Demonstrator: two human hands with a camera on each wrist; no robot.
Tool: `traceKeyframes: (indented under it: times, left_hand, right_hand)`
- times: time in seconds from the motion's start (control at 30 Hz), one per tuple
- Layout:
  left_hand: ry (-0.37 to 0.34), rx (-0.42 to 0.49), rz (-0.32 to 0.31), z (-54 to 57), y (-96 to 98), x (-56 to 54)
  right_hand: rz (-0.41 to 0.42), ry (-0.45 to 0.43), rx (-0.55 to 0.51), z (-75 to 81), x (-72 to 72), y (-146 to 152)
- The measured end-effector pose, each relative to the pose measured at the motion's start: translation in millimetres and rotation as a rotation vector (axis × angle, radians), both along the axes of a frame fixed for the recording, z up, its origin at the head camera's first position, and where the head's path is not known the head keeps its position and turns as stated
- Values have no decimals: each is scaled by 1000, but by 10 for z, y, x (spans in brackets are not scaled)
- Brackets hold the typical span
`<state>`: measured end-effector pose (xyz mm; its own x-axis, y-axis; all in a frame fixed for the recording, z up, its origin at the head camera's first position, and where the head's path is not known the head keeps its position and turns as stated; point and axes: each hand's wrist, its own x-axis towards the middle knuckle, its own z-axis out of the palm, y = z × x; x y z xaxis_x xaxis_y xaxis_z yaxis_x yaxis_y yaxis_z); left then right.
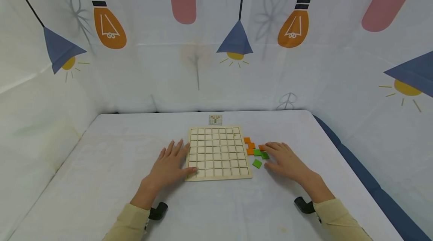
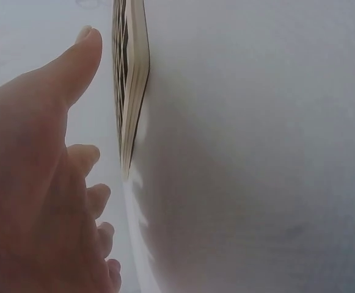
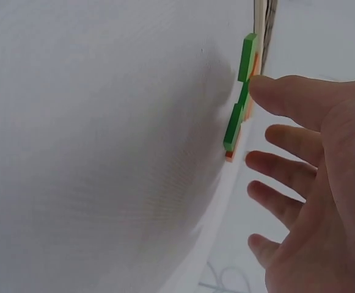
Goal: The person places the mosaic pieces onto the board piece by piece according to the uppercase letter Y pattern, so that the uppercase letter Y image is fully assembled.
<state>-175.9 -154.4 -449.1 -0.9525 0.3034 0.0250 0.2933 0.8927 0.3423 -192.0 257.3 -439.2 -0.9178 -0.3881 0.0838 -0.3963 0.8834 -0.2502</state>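
A pale wooden grid board (image 1: 218,177) with square cells lies on the white table. My left hand (image 1: 170,165) is at its left side, fingers spread and thumb over the lower left corner; in the left wrist view that hand (image 2: 30,171) holds nothing. Along the board's right edge lie several orange tiles (image 1: 249,152) and several green tiles (image 1: 257,163). My right hand (image 1: 285,161) hovers or rests beside them, its fingertips partly covering one orange tile. Seen from the right wrist, the fingers of this hand (image 3: 324,165) are extended near the green tiles (image 3: 233,127), with nothing gripped.
Behind the board lies a small card (image 1: 215,120) with a coloured grid pattern. A white cloth wall (image 1: 145,79) printed with lamps and bulbs stands at the table's back edge. Dark blue material (image 1: 358,169) shows past the table's right edge.
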Motion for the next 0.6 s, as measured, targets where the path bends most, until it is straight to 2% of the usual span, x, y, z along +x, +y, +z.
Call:
traceKeyframes:
  times: [0.17,0.4,0.6]
  left_hand:
    - [-8,6,-15,-31,7,-6]
    - [-53,2,-28,30,22,-8]
    - [-74,-3,-50,39,19,-6]
  right_hand:
    - [-2,3,9,-6,-1,-30]
    - [-3,24,29,13,-1,-67]
    - [15,34,51,-15,-19,-72]
